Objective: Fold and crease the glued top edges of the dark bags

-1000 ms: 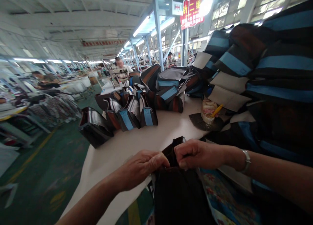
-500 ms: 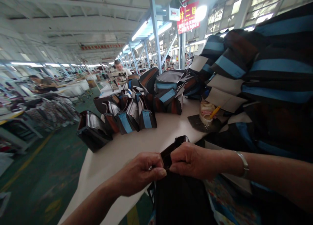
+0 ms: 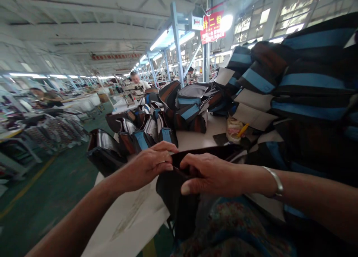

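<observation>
A dark, unfinished-looking bag (image 3: pixel 172 191) spans the near edge of the pale table and my lap. My left hand (image 3: pixel 151 163) pinches its upper edge at the left, thumb below and fingers above. A little to the right, my right hand (image 3: pixel 209 175) grips the same edge, with its curled fingers on the inner side and the thumb on the outside. The bag's mouth gapes between and behind my hands. Its lower part drops into shadow, and my right forearm hides some of its right end.
Several similar bags with blue bands (image 3: pixel 166 135) stand across the table (image 3: pixel 192 139). A tall pile of bags (image 3: pixel 313 80) rises at the right. A small tub with a yellow-handled tool (image 3: pixel 244 130) sits near the pile. One black bag (image 3: pixel 104 152) overhangs the table's left edge.
The bag has turned and its edge is now spread wider, running to the right. My left hand has moved left and up, and the right thumb has come away from the left one.
</observation>
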